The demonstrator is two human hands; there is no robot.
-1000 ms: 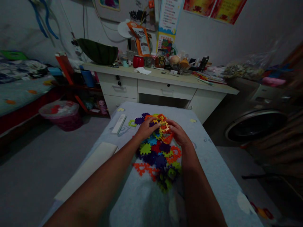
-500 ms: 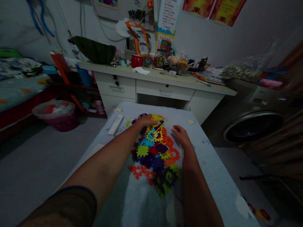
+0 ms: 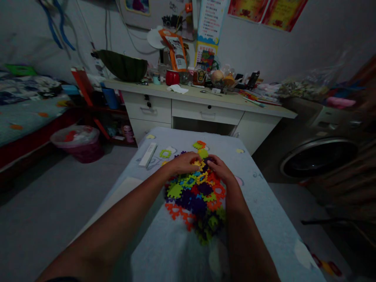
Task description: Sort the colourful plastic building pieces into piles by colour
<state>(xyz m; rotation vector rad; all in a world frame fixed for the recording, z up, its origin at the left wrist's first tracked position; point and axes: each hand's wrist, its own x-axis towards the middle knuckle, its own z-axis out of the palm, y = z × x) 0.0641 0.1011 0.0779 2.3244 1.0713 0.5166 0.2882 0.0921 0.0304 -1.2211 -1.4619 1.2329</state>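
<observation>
Left hand [image 3: 186, 162]: palm down on the pile [image 3: 192, 201], fingers curled over its far left part; whether they grip a piece cannot be told.
Right hand [image 3: 220, 168]: facing the left, fingers bent, thumb and fingertips at a purple piece [image 3: 208, 163]; whether it is pinched cannot be told.
Bed [image 3: 26, 117]: far left, patterned sheet.
Bin [image 3: 85, 150]: magenta, lined with a clear bag, on the floor beside the bed.
White slab [image 3: 125, 188]: flat at the table's left edge, partly behind the left forearm.
White box [image 3: 148, 155]: long, near the table's far left corner.
Green frame [image 3: 161, 153]: right of the box, apart from the main heap.
Pile: mid-table, overlapping toothed pieces in purple, orange, green, red, blue and yellow.
Table [image 3: 258, 211]: pale blue cloth under everything.
Desk [image 3: 188, 111]: beyond it, crowded top with a red mug [image 3: 172, 77].
Washer [image 3: 314, 133]: right, round dark door.
</observation>
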